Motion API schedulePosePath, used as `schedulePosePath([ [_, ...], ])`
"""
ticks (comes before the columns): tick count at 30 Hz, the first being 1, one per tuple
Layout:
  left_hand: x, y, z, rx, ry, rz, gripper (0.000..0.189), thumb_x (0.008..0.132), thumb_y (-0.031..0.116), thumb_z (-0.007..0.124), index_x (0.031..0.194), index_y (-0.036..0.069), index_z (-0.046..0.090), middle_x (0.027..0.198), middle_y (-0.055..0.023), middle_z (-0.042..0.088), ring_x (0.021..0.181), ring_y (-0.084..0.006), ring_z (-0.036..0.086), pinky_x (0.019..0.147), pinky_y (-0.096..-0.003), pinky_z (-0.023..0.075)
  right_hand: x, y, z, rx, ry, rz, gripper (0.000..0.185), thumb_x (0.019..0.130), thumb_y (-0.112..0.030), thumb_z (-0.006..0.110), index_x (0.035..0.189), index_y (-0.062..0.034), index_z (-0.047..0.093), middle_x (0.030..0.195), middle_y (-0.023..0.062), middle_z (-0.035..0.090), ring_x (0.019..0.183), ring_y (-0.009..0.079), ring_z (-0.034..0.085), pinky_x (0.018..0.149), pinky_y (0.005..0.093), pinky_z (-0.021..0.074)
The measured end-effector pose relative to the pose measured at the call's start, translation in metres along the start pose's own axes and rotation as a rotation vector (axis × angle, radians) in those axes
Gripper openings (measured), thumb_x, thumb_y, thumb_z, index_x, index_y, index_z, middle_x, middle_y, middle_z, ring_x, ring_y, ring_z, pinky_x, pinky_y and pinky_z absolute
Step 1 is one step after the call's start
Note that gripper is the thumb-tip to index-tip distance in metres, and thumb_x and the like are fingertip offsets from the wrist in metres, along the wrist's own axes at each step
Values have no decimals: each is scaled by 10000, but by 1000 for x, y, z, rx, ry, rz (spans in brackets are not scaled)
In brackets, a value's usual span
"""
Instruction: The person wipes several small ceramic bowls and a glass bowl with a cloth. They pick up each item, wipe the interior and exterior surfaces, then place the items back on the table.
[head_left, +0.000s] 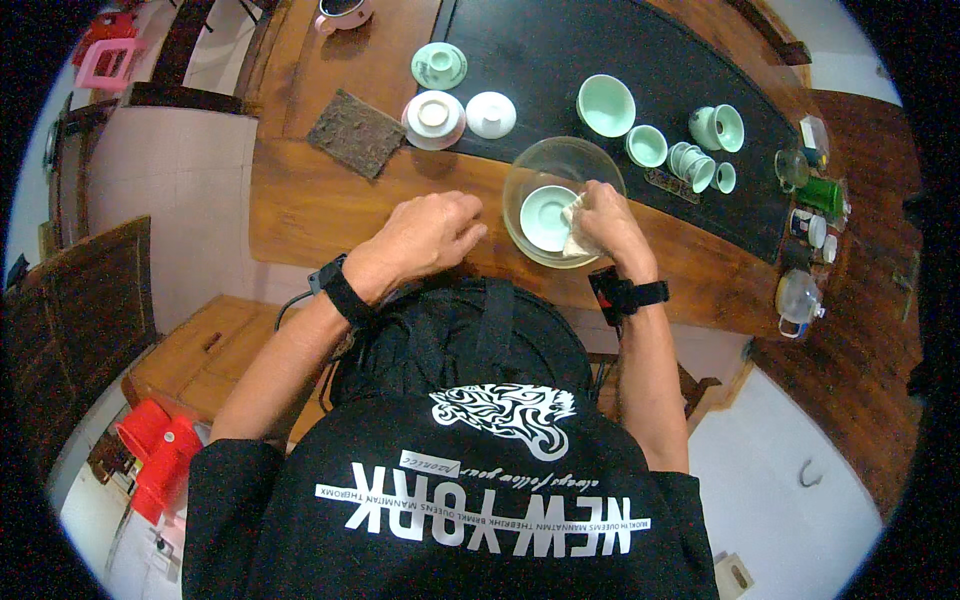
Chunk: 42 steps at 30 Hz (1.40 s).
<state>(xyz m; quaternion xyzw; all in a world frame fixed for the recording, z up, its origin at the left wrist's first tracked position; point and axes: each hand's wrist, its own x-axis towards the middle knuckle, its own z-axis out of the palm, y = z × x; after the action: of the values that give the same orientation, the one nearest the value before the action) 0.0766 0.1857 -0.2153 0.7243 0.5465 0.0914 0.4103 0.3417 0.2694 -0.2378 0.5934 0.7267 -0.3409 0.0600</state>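
A clear glass bowl (531, 163) stands at the near edge of the wooden tea table, and a pale green saucer (541, 221) lies inside it. My right hand (606, 216) grips a whitish cloth (581, 237) over the bowl's right side; the cloth meets or overlaps the saucer's rim. Left of the bowl, apart from it, my left hand (435, 231) hovers over or rests on the wood with loosely bent fingers. Its palm side is hidden, and nothing shows in it. Each wrist wears a black strap with a small device.
Upside-down bowl (433, 118), lids (491, 115) and a dark flat slab (357, 133) lie back left. Green bowls (606, 106), small cups (694, 166) and a strainer set (718, 127) stand on the black panel (525, 45). A pink mug (343, 13) is far left; jars (799, 296) line the right edge.
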Motion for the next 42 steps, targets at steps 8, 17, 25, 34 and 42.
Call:
schedulePosePath([
  [8, 13, 20, 9, -163, 283, -167, 283, 933, 295, 542, 927, 23, 620, 855, -210, 659, 827, -408, 631, 704, -484, 496, -40, 16, -85, 555, -44, 103, 221, 811, -93, 609, 984, 42, 638, 804, 130, 678, 688, 183, 642, 599, 336, 513],
  [17, 30, 36, 36, -86, 287, -332, 346, 944, 338, 513, 908, 6, 605, 852, -232, 653, 822, -421, 627, 700, -497, 484, -71, 170, -131, 665, 166, 308, 243, 844, -85, 622, 1047, 48, 611, 841, 76, 658, 660, 119, 606, 589, 262, 486],
  [25, 32, 36, 48, -25, 318, -406, 326, 934, 290, 504, 836, -13, 571, 822, -256, 613, 799, -455, 591, 680, -520, 453, -68, 271, -80, 806, 284, 455, 340, 782, -62, 658, 1091, 76, 625, 919, 125, 692, 756, 191, 670, 651, 307, 538],
  [34, 34, 37, 54, 16, 349, -407, 327, 936, 278, 492, 816, -25, 523, 798, -275, 584, 803, -467, 566, 688, -533, 429, -64, 277, -64, 790, 236, 445, 310, 781, -58, 629, 1057, 83, 611, 916, 135, 682, 745, 203, 660, 670, 328, 538],
  [42, 35, 37, 54, 52, 337, -429, 319, 933, 269, 496, 818, -28, 523, 803, -281, 578, 808, -469, 564, 689, -534, 426, -65, 275, -62, 753, 205, 459, 302, 809, -68, 622, 1076, 72, 617, 927, 124, 679, 763, 178, 643, 685, 308, 516],
])
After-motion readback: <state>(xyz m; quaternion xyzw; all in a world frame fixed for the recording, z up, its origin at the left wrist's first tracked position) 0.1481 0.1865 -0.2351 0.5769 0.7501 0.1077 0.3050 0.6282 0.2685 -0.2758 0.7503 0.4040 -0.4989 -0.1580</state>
